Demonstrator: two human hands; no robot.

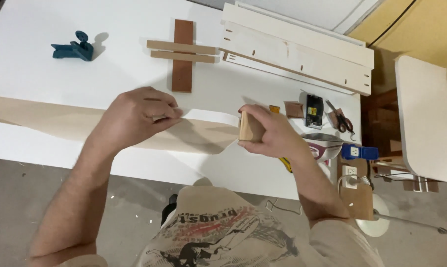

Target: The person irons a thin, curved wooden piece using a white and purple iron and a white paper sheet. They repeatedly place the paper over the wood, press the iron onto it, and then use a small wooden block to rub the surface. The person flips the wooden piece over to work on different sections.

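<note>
Here a long panel (pixel 60 121) is seen standing on edge across the white table (pixel 31 59), its tan face turned toward the person. A white edging strip (pixel 211 116) is laid along its top edge between the two hands. The left hand (pixel 134 116) is held knuckles-up over the panel's top edge, wrist bent, with thumb and fingertips pinched narrowly on the near end of the strip. The forearm is stretched up from the lower left. The right hand (pixel 270 133) is closed around a small wooden block (pixel 249 127), which is pressed against the other end of the strip; its forearm is angled in from the lower right.

Beyond the left hand, a dark brown board (pixel 183 74) crossed by two pale slats (pixel 181 52) is laid flat. Far to the left of that hand, a blue clamp (pixel 75 48) is set. Beyond the right hand, long white panels (pixel 302 52) are stacked. Just to the right of that hand, scissors (pixel 341 118), a small black device (pixel 314 111) and a clothes iron (pixel 322 148), partly hidden by the hand, are placed.
</note>
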